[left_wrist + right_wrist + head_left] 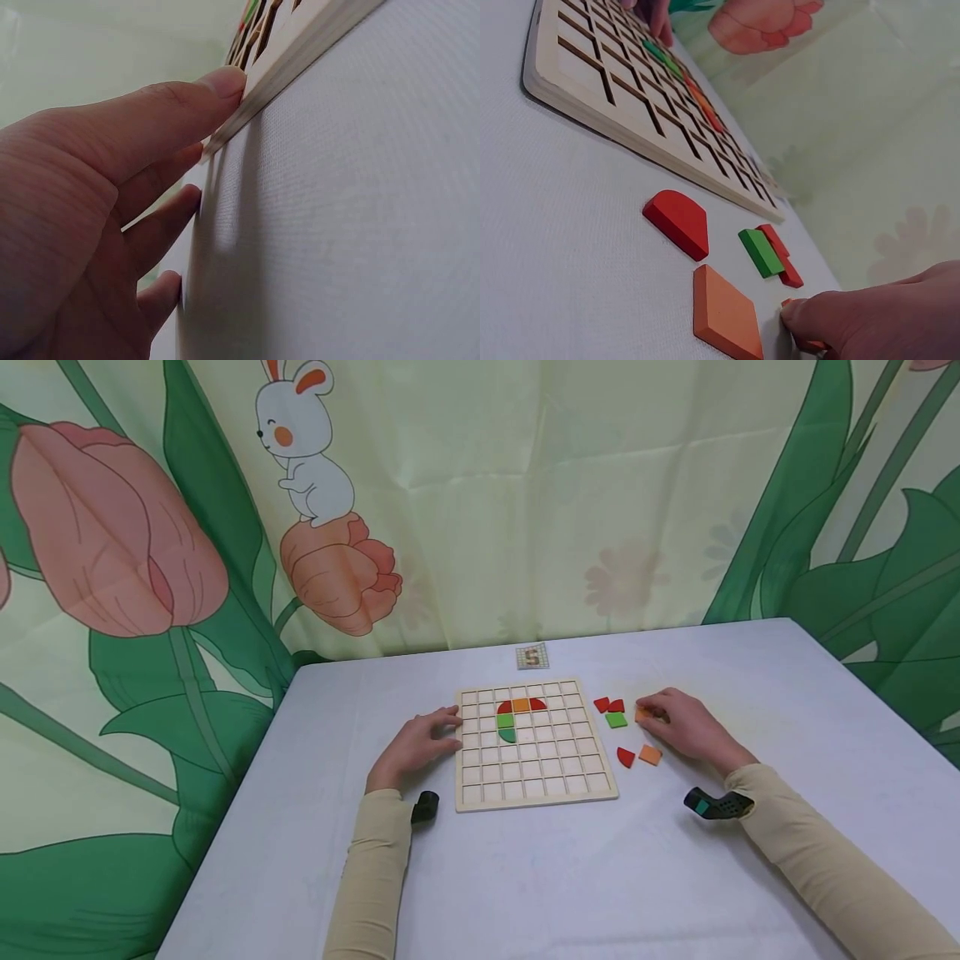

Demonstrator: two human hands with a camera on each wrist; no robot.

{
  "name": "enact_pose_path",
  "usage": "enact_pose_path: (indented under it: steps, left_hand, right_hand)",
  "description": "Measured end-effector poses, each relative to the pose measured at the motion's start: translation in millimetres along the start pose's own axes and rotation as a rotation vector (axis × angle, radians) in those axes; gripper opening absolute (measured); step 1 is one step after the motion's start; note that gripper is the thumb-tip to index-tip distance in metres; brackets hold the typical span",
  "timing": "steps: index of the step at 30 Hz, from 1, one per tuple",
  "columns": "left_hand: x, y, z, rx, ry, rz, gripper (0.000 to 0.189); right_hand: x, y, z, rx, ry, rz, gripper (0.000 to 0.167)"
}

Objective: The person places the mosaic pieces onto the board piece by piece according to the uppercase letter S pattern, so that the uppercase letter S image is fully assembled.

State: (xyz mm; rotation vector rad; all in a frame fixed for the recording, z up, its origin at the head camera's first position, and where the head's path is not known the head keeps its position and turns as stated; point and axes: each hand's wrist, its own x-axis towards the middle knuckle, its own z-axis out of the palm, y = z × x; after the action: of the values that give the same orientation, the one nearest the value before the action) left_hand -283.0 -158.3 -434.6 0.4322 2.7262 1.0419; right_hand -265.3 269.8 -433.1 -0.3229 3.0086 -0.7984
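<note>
My right hand (693,724) pinches a small orange block (641,714) between thumb and fingers at the right of the wooden grid board (537,802); the fingers hide most of it. At the board's left edge my left hand (416,745) rests, thumb touching the rim and fingers spread. In the grid sit a red quarter-round block (505,707), an orange square block (521,705), another red block (537,703), a light green square block (506,721) and a dark green quarter-round block (507,735).
Right of the board lie a red quarter-round block (679,223), an orange square block (726,311), a light green block (760,253) and two small red blocks (616,705). A patterned card (532,656) lies behind the board. A printed curtain (480,527) hangs beyond the white table.
</note>
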Motion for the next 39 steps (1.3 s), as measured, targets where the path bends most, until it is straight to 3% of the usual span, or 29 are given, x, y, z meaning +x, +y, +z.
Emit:
enact_pose_path:
  steps: [14, 22, 30, 39]
  left_hand:
    - [0.7, -0.3, -0.6, 0.010, -0.001, -0.002, 0.043]
    - [2.0, -2.4, -0.5, 0.010, 0.002, -0.004, 0.045]
    - [2.9, -0.5, 0.6, 0.005, 0.001, -0.012, 0.045]
    - [3.3, -1.2, 2.3, 0.003, 0.007, -0.023, 0.045]
  right_hand:
    - [1.7, -5, -6, 0.053, 0.032, -0.040, 0.037]
    - [7.6, -30, -5, 0.145, 0.047, -0.047, 0.038]
    - [16.2, -56, 5, 0.195, 0.013, -0.094, 0.038]
    - [27.6, -82, 23, 0.268, -0.048, -0.081, 0.039]
